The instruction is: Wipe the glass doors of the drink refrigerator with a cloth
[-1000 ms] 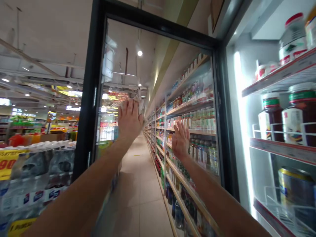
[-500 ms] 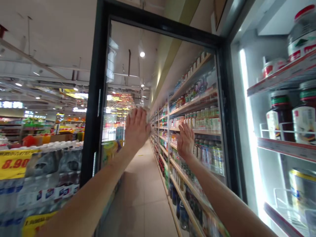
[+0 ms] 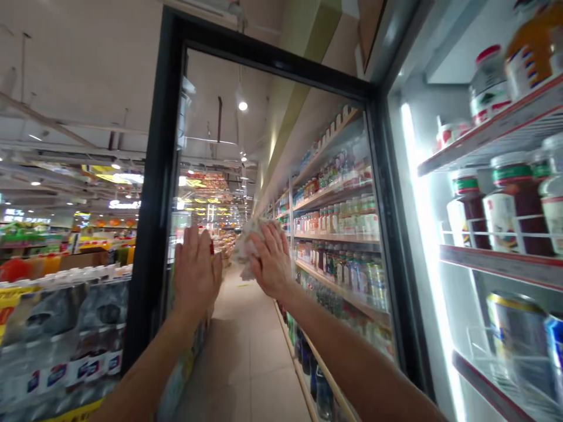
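A crumpled pale cloth [image 3: 255,245] lies against the glass of the open fridge door [image 3: 152,193]. My right hand [image 3: 270,258] presses it there, fingers bent over its right part, palm toward the pane. To the left, my left hand [image 3: 197,269] rests flat at the glass, fingers stretched upward with nothing visible in them. Its palm side is hidden from me. Both forearms reach up from the bottom of the view.
On the right, the lit fridge holds bottles [image 3: 512,199] and cans [image 3: 519,340] on wire-fronted shelves. Packs of bottled drinks [image 3: 65,346] are stacked left of the door. Through the glass appear an aisle floor [image 3: 246,351] and long shelves of drinks [image 3: 334,240].
My left hand has moved left and down along the glass. My right hand has shifted left, and the cloth now shows plainly under it. The view has turned slightly to the right.
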{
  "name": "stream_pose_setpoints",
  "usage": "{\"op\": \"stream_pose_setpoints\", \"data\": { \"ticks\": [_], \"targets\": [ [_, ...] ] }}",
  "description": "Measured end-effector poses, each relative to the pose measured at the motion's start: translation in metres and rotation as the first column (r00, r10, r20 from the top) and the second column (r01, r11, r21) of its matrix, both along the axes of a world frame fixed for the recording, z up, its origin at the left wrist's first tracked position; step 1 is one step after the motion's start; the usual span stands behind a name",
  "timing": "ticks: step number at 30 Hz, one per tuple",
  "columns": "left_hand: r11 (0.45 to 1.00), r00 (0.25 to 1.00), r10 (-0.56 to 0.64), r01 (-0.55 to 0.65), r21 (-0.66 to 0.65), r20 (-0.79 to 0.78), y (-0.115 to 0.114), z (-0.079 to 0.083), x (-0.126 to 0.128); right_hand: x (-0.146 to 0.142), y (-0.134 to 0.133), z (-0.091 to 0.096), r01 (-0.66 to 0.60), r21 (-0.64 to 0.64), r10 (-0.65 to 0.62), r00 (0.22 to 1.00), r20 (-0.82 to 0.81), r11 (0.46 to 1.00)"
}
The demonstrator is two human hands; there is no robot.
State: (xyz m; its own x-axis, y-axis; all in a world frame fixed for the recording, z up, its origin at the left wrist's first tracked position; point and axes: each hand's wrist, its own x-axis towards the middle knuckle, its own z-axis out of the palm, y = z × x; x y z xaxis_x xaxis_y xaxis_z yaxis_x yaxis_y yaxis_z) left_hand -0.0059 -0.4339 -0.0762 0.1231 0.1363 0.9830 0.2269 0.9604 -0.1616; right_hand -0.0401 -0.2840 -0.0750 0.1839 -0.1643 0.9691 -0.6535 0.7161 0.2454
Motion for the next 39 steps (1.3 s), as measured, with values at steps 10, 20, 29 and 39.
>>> {"op": "stream_pose_setpoints", "data": {
  "ticks": [10,20,29,39],
  "targets": [
    [0.991,0.99,0.133,-0.134,0.015,0.048,0.003,-0.006,-0.001,-0.029,0.156,0.065,0.352,-0.253,-0.275,0.915,0.294,0.901],
    [0.998,0.995,0.056,-0.053,-0.041,0.084,0.01,-0.023,-0.004,-0.008,0.041,0.013,0.203,0.194,-0.206,0.978,-0.004,0.96],
    [0.998,0.983,-0.033,0.04,-0.037,0.18,0.022,-0.039,0.001,-0.028,0.17,-0.073,0.34,-0.361,-0.256,0.931,0.261,0.868],
    [0.99,0.975,0.016,0.017,-0.143,0.222,0.029,-0.098,0.001,-0.006,0.096,-0.128,0.283,0.157,-0.3,0.949,0.097,0.946]
  ]
}}
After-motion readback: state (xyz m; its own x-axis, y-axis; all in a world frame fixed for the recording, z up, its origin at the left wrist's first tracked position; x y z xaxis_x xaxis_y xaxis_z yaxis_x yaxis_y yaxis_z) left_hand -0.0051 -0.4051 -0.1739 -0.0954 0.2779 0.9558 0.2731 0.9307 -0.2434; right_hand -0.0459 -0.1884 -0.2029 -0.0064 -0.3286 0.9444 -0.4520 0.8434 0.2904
